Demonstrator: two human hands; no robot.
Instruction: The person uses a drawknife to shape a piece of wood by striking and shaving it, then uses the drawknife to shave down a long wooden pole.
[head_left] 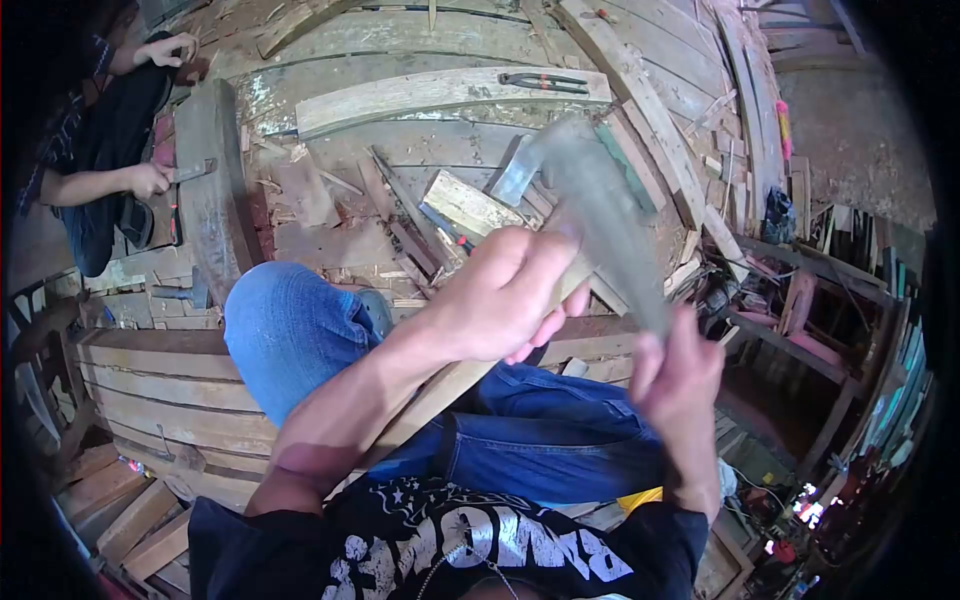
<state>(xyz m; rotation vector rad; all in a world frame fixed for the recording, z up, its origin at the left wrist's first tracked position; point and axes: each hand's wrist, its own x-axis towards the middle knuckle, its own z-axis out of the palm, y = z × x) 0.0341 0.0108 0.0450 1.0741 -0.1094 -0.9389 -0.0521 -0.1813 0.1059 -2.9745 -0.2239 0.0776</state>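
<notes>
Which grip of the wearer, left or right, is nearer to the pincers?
Left. The left grip is below the pincers in the picture, on a strip; the right grip, on a blurred tool, is lower and further right.

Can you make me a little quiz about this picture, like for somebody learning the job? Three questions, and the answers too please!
1. What lies on the pale curved plank?
A) a saw
B) pincers
C) a paintbrush

2. True or false: the wearer's left hand is empty.

3. Fill in the blank: the hand at the near end of the blurred grey tool is the wearer's ____ hand.

Key:
1. B.
2. False; it grips a wooden strip.
3. Right.
</notes>
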